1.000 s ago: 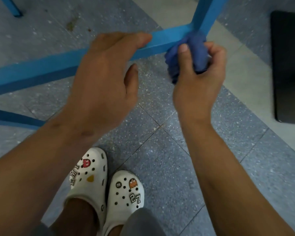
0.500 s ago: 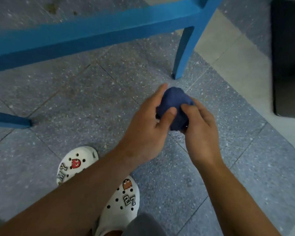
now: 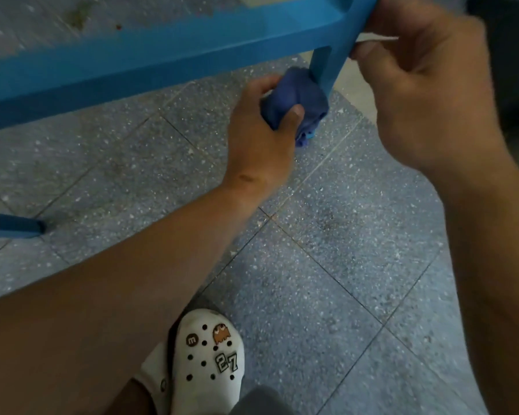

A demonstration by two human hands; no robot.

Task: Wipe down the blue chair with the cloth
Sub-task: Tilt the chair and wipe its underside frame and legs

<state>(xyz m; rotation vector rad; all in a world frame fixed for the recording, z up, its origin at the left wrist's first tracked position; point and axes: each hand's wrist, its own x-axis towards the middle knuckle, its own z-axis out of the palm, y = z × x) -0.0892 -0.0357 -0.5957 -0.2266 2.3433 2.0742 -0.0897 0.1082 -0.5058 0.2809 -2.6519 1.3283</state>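
Note:
The blue chair point(image 3: 150, 58) fills the top of the view, its long rail running from the left edge to a corner at the upper right. My left hand point(image 3: 261, 127) grips the bunched dark blue cloth point(image 3: 297, 100) and holds it against the lower part of the chair leg point(image 3: 327, 67). My right hand point(image 3: 417, 85) is higher up at the chair's corner, fingers curled round the top of that leg. The foot of the leg is hidden behind the cloth.
Grey speckled floor tiles point(image 3: 327, 265) lie below. My white clog point(image 3: 210, 360) with charms stands at the bottom centre. Another blue chair leg point(image 3: 12, 224) pokes in at the left edge. A dark object point(image 3: 513, 55) sits at the upper right.
The cloth passed from both hands to my left hand alone, which carried it up to the chair leg. My right hand let go and rose to grip the chair's corner.

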